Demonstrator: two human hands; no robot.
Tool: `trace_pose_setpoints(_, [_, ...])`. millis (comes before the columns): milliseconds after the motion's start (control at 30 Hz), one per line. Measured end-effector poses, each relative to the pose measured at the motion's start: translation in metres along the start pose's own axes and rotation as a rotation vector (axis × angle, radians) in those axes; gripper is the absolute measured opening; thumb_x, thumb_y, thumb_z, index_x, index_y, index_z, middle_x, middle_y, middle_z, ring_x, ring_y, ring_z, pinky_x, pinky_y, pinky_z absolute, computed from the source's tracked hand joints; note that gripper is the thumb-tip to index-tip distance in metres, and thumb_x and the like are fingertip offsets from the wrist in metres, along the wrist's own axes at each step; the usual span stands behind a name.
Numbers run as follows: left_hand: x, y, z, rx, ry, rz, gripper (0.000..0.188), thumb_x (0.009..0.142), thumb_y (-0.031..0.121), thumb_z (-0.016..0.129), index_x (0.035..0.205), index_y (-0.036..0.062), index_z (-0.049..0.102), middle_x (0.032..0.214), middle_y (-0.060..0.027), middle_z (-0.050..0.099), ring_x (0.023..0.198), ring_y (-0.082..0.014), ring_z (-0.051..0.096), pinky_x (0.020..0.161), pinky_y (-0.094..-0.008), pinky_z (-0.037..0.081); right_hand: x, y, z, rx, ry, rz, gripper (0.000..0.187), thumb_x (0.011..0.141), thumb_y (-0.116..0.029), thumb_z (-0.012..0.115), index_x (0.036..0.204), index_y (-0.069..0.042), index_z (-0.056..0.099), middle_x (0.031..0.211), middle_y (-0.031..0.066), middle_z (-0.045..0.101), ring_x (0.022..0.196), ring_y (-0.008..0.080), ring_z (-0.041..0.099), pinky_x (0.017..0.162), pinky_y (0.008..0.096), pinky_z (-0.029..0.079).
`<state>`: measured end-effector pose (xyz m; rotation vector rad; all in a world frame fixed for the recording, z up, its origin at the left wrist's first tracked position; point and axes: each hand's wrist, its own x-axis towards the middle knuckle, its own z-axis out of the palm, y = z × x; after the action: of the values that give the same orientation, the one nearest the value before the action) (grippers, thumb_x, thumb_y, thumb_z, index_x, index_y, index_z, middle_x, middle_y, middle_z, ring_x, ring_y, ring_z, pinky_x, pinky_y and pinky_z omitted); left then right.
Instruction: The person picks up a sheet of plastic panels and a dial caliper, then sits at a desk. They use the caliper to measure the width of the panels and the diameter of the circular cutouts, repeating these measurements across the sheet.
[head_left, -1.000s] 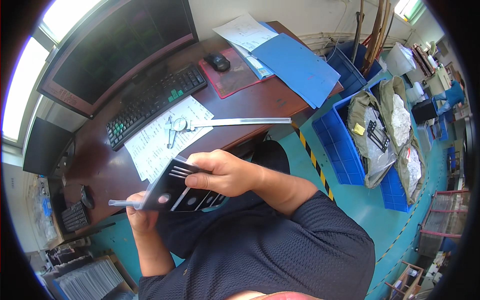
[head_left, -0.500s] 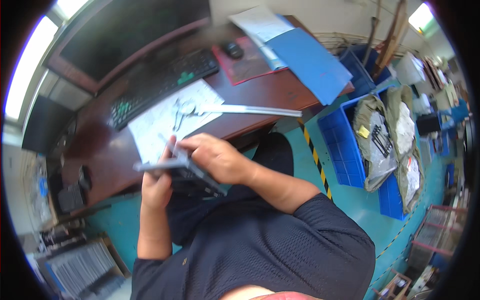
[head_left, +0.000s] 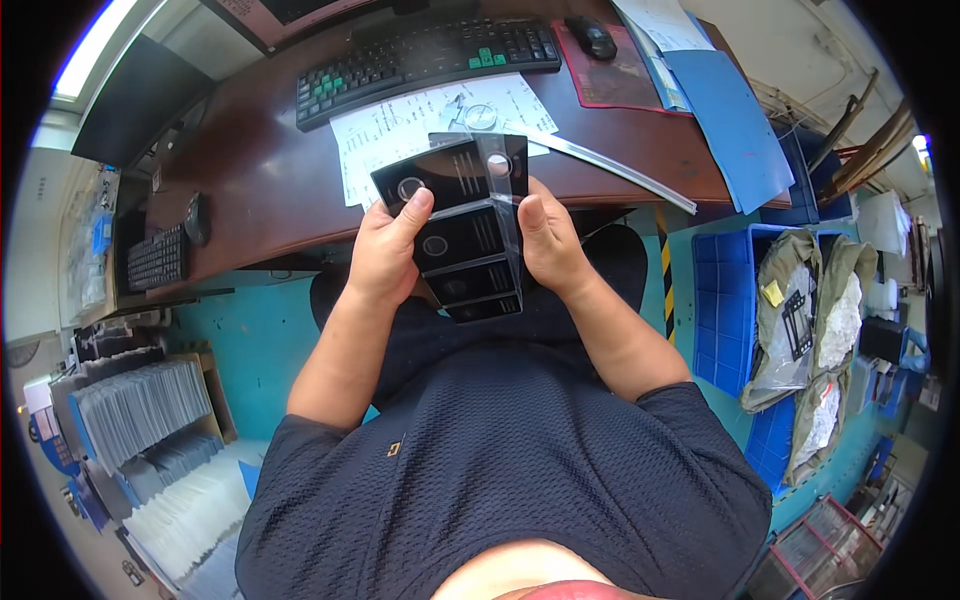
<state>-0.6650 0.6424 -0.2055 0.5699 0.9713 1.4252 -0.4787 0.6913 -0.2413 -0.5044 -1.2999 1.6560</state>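
Observation:
Both hands hold a set of glossy black panels (head_left: 455, 230) in front of my chest. Each panel has a round ring and several thin pale lines, and clear film shows along the right side. My left hand (head_left: 392, 242) grips the left edge, its thumb on the top panel next to the ring. On the right edge my right hand (head_left: 552, 240) presses with thumb upright and fingers behind, mostly hidden. Just beyond, a dial caliper (head_left: 481, 117) with a long metal beam lies on a handwritten paper sheet (head_left: 385, 130) on the desk.
A black keyboard (head_left: 430, 60), a mouse (head_left: 590, 38) on a red-edged pad and a blue folder (head_left: 730, 125) lie on the brown desk (head_left: 250, 170). Blue crates (head_left: 730, 300) with cloth and plastic bags stand on the floor at right. Stacked sheets (head_left: 145, 415) are at lower left.
The panels were tilted edge-on and blurred; now they face me, spread in steps. My right hand has moved from their top to the right edge. My view has shifted.

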Motion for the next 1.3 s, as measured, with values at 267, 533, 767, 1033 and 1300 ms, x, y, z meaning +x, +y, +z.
trace_pose_setpoints(267, [0.003, -0.001, -0.014, -0.125, 0.003, -0.050, 0.026, 0.098, 0.019, 0.065, 0.119, 0.0041, 0.060, 0.112, -0.0065, 0.067, 0.101, -0.0170, 0.065, 0.088, -0.0328, 0.054, -0.002, 0.008, -0.019, -0.062, 0.033, 0.174, 0.045, 0.107, -0.038, 0.045, 0.125, 0.002, 0.057, 0.111, 0.0042, 0.064, 0.100, 0.0089, 0.057, 0.091, 0.0247, 0.046])
trace_pose_setpoints(533, [0.013, 0.014, -0.029, -0.317, -0.035, -0.078, 0.033, 0.104, 0.020, 0.052, 0.130, 0.0012, 0.052, 0.123, -0.0149, 0.063, 0.110, -0.0289, 0.065, 0.096, -0.0450, 0.055, -0.015, 0.005, -0.016, 0.121, -0.161, 0.331, 0.093, 0.087, -0.055, 0.071, 0.148, 0.004, 0.031, 0.134, 0.0163, 0.054, 0.123, 0.0209, 0.053, 0.107, 0.0330, 0.039])
trace_pose_setpoints(767, [0.014, 0.020, -0.036, -0.400, -0.069, -0.204, 0.036, 0.104, 0.023, 0.051, 0.132, 0.0006, 0.052, 0.124, -0.0163, 0.064, 0.111, -0.0310, 0.065, 0.096, -0.0485, 0.055, -0.019, 0.013, -0.015, 0.427, -0.227, 0.462, 0.077, 0.088, -0.048, 0.070, 0.139, 0.001, 0.043, 0.123, 0.0117, 0.060, 0.114, 0.0187, 0.060, 0.097, 0.0336, 0.049])
trace_pose_setpoints(1033, [0.016, 0.029, -0.048, -0.363, -0.135, -0.148, 0.039, 0.104, 0.028, 0.051, 0.131, 0.0002, 0.055, 0.126, -0.0174, 0.064, 0.113, -0.0326, 0.065, 0.098, -0.0496, 0.053, -0.034, 0.035, -0.020, 0.813, -0.255, 0.680, 0.063, 0.091, -0.054, 0.061, 0.130, -0.005, 0.060, 0.122, 0.0137, 0.067, 0.111, 0.0261, 0.066, 0.094, 0.0418, 0.054])
trace_pose_setpoints(1300, [0.014, 0.039, -0.059, -0.319, -0.065, 0.008, 0.033, 0.105, 0.021, 0.048, 0.131, -0.0001, 0.052, 0.124, -0.0160, 0.064, 0.110, -0.0302, 0.066, 0.095, -0.0468, 0.056, -0.050, 0.036, -0.004, 0.953, -0.235, 0.688, 0.053, 0.089, -0.035, 0.064, 0.132, -0.004, 0.056, 0.118, 0.0139, 0.068, 0.108, 0.0268, 0.067, 0.097, 0.0435, 0.051])
